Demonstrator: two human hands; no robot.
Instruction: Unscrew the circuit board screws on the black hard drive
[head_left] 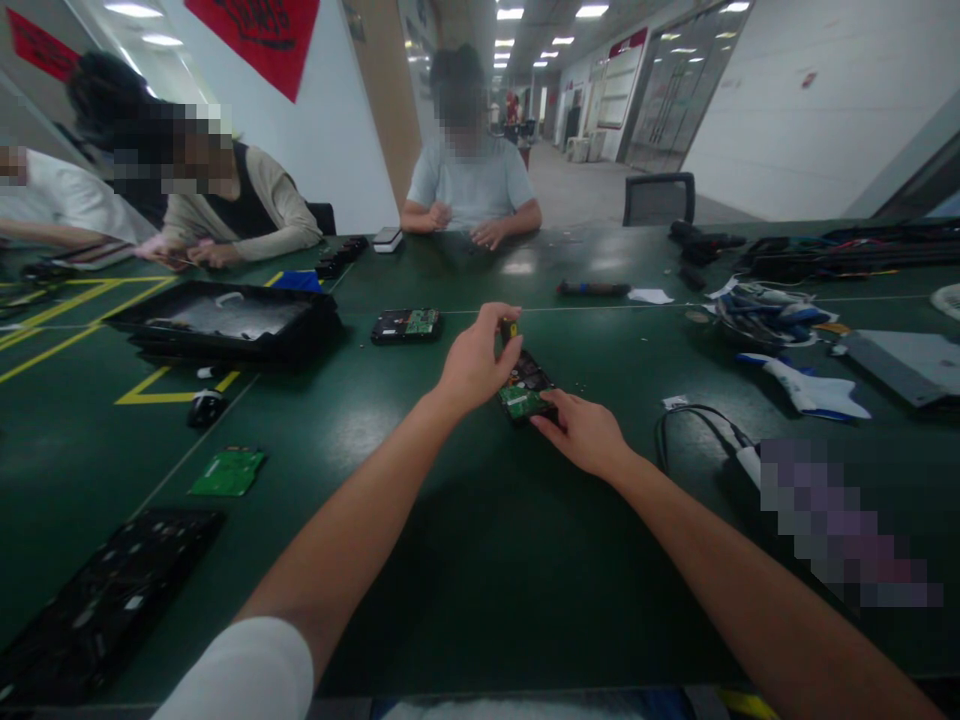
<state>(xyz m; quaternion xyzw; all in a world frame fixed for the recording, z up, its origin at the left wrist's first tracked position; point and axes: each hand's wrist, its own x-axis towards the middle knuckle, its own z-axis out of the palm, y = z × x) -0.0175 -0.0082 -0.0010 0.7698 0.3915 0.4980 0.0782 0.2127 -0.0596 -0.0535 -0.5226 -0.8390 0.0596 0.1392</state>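
A hard drive point(533, 371) with a green circuit board point(523, 402) on its near end lies on the green table in front of me. My right hand point(581, 430) grips its near right corner, thumb and fingers against the edge. Above the drive's far end, my left hand point(480, 362) is closed around a short black-and-yellow tool point(510, 330), which looks like a screwdriver; its tip is hidden. Tiny bits point(580, 387), perhaps screws, are scattered just right of the drive.
Another hard drive point(406, 325) and a black tray point(225, 322) sit to the left. Nearer are a loose green circuit board point(229, 471) and a black panel point(112, 590). Gloves point(810, 385), cables point(697, 415) and a grey metal box point(907, 362) lie right. Co-workers point(471, 185) sit opposite and at left.
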